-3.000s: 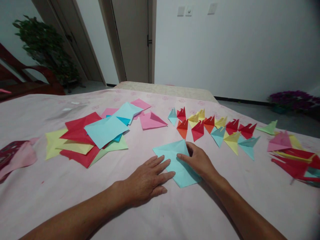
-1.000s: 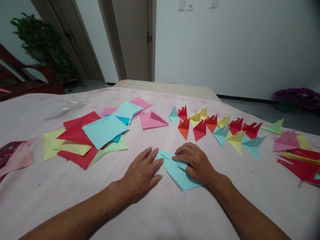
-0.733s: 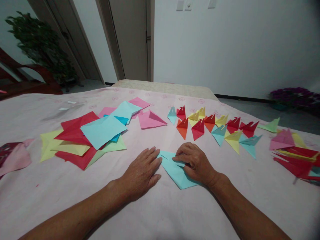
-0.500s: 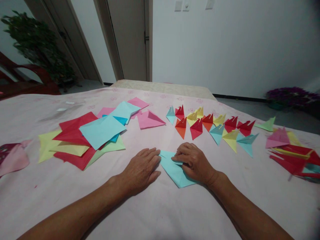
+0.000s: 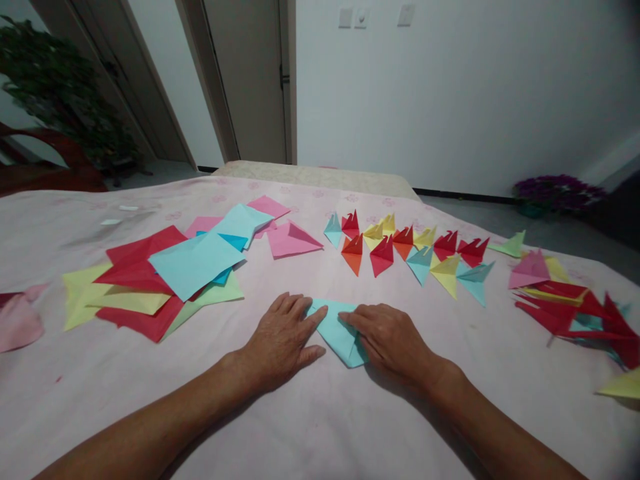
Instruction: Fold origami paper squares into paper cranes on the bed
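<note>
A partly folded light blue sheet of paper (image 5: 336, 331) lies flat on the tablecloth between my two hands, its lower end narrowing to a point. My left hand (image 5: 286, 340) lies palm down at its left edge, fingers stretched out, with the index fingertip on the paper. My right hand (image 5: 393, 340) is over the right edge, index finger laid on the upper part and the other fingers curled at the fold. My right thumb is hidden, as is the paper under that hand.
Loose coloured sheets (image 5: 200, 261) overlap at the left, near a folded pink paper (image 5: 294, 240). Several folded paper cranes (image 5: 383, 255) stand in rows beyond my right hand. More folded pieces (image 5: 555, 310) lie in a heap at the right. A pink-white cloth (image 5: 200, 427) covers the table.
My right hand has shifted and turned over the paper's right edge, and that side now looks folded inward and narrower. My left index finger reaches further onto the paper. The view has swung slightly right.
</note>
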Demonstrator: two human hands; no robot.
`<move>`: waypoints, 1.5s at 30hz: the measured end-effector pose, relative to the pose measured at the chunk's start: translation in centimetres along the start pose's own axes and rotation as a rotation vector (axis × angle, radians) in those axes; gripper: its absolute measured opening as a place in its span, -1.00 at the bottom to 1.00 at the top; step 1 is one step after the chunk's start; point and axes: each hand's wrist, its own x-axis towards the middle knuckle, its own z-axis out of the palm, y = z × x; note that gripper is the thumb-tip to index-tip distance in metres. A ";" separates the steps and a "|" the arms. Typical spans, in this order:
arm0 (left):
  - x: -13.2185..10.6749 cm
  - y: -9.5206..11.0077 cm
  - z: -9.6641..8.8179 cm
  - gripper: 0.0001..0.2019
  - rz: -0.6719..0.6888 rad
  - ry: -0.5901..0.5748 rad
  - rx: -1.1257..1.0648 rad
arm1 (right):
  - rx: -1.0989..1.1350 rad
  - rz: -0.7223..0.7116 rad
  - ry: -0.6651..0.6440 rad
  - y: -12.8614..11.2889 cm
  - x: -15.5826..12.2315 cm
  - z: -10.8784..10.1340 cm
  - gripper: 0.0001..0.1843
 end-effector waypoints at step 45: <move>-0.5 0.7 -1.0 -0.61 0.172 0.183 -0.463 | 0.043 0.250 0.039 -6.6 -1.8 0.3 -0.83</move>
